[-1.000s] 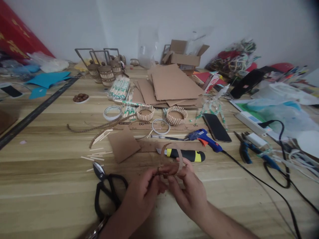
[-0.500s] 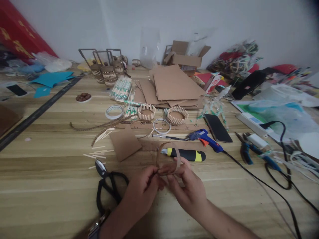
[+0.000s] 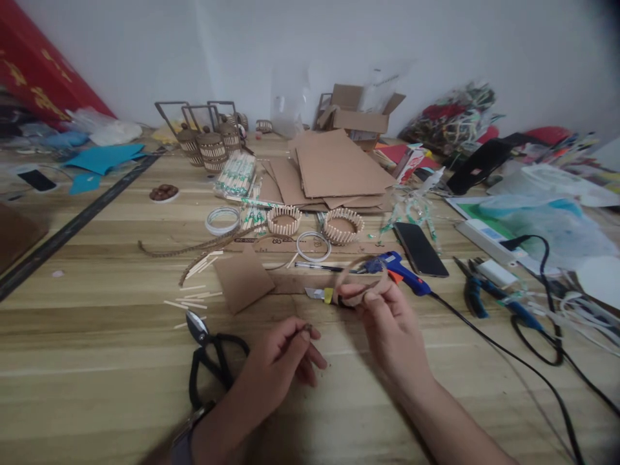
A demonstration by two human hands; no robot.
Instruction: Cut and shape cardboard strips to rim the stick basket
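My right hand (image 3: 387, 316) pinches a curled cardboard strip ring (image 3: 361, 281) and holds it out over the yellow-and-black utility knife (image 3: 322, 295), close to the blue glue gun (image 3: 394, 266). My left hand (image 3: 285, 355) rests low on the wooden table (image 3: 97, 361) with fingertips pinched on a tiny scrap (image 3: 306, 329) I cannot make out. Black scissors (image 3: 208, 361) lie just left of that hand. A flat cardboard square (image 3: 242, 279) sits beyond them.
Short wooden sticks (image 3: 191, 300) are scattered to the left. Two stick-rimmed rings (image 3: 314, 223), tape rolls (image 3: 223, 219) and cardboard sheets (image 3: 334, 165) lie further back. A phone (image 3: 419, 248), pliers (image 3: 477, 290) and black cables (image 3: 533, 349) occupy the right side.
My hands have parted. The right hand carried the cardboard ring forward and to the right, toward the glue gun, while the left hand stayed near the scissors, still pinched.
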